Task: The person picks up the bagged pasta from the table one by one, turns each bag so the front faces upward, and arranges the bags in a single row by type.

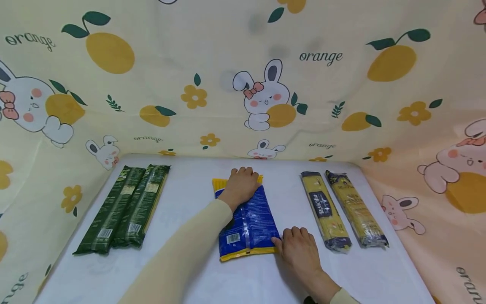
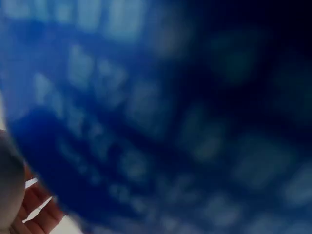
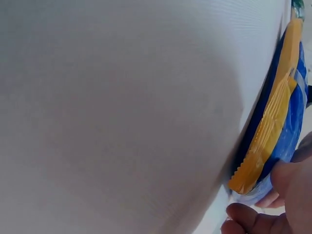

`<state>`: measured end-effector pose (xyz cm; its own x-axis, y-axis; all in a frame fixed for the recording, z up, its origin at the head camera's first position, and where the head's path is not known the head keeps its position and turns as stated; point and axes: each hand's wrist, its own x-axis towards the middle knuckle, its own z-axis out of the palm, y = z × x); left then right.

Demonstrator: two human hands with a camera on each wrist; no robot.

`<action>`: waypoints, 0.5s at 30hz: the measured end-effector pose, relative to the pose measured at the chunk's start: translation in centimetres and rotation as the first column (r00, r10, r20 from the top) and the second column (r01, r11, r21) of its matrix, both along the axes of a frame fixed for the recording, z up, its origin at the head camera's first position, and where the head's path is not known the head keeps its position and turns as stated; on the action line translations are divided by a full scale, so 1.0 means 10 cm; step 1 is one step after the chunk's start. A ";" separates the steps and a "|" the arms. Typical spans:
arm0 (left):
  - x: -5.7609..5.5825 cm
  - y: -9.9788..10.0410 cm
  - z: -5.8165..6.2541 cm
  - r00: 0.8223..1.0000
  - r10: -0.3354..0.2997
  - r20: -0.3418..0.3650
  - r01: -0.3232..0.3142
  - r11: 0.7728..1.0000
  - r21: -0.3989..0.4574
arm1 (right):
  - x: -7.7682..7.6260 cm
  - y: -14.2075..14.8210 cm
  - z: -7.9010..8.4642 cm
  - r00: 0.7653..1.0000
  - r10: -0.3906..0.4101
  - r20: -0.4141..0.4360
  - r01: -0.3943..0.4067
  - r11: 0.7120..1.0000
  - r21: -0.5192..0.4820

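Head view shows a white tabletop [image 1: 212,283] with a printed cloth [image 1: 212,50] hanging behind it. Towards the tabletop's left edge, a green packet [image 1: 110,211] lies slantwise, its near end farther left than its far end. A second green packet [image 1: 141,207] lies against its right side, and both have a barcode near the lower end.

Around the middle, between the left and right edges, a blue packet [image 1: 252,223] with yellow ends lies flat, its barcode near the lower left corner. The left hand [image 1: 243,185] rests over its far end, fingers curled round the yellow strip and holding it; the left wrist view is mostly filled by blurred blue wrapping. The right hand [image 1: 301,251] is at the packet's near right corner, its thumb touching the blue wrapping and its fingers bent; whether they pinch the corner, I cannot tell.

Just beside that hand, a yellow packet [image 1: 334,230] with a dark "la Sicilia" label lies lengthwise. Farther right, a gold packet [image 1: 357,211] slants along the tabletop's right edge, slightly apart from the yellow one.
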<state>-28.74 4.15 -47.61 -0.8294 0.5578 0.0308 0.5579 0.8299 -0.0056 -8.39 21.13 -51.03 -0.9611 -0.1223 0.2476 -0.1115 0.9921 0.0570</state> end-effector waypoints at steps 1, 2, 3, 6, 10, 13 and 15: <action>-0.01 0.02 -0.02 1.000 0.002 -0.011 -0.002 1.000 -0.002 | 0.00 0.00 -0.01 1.000 0.006 -0.011 -0.006 1.000 -0.004; -0.02 0.03 -0.04 1.000 0.007 -0.013 -0.007 1.000 -0.001 | 0.00 -0.01 -0.01 1.000 0.010 -0.017 -0.010 1.000 -0.010; -0.03 0.04 -0.05 1.000 0.013 -0.008 -0.013 1.000 0.003 | 0.00 -0.01 -0.02 1.000 0.010 -0.016 -0.010 1.000 -0.016; -0.04 0.08 -0.09 1.000 0.023 0.007 -0.023 1.000 0.006 | 0.02 -0.02 0.00 1.000 0.001 0.017 -0.001 0.999 -0.042; -0.05 0.10 -0.11 1.000 0.026 0.016 -0.026 1.000 -0.005 | 0.03 -0.06 0.02 0.997 -0.018 0.080 0.024 0.997 -0.071; -0.06 0.11 -0.13 1.000 0.027 0.012 -0.027 1.000 -0.004 | 0.02 -0.07 0.03 0.994 -0.025 0.102 0.034 0.996 -0.087; -0.07 0.11 -0.15 1.000 0.029 -0.001 -0.029 1.000 0.000 | 0.02 -0.08 0.03 0.994 -0.024 0.104 0.034 0.994 -0.100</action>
<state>-29.41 5.27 -49.07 -0.8454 0.5332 0.0315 0.5333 0.8459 -0.0067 -8.20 20.34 -50.72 -0.9848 -0.0735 0.1571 -0.0829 0.9951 -0.0541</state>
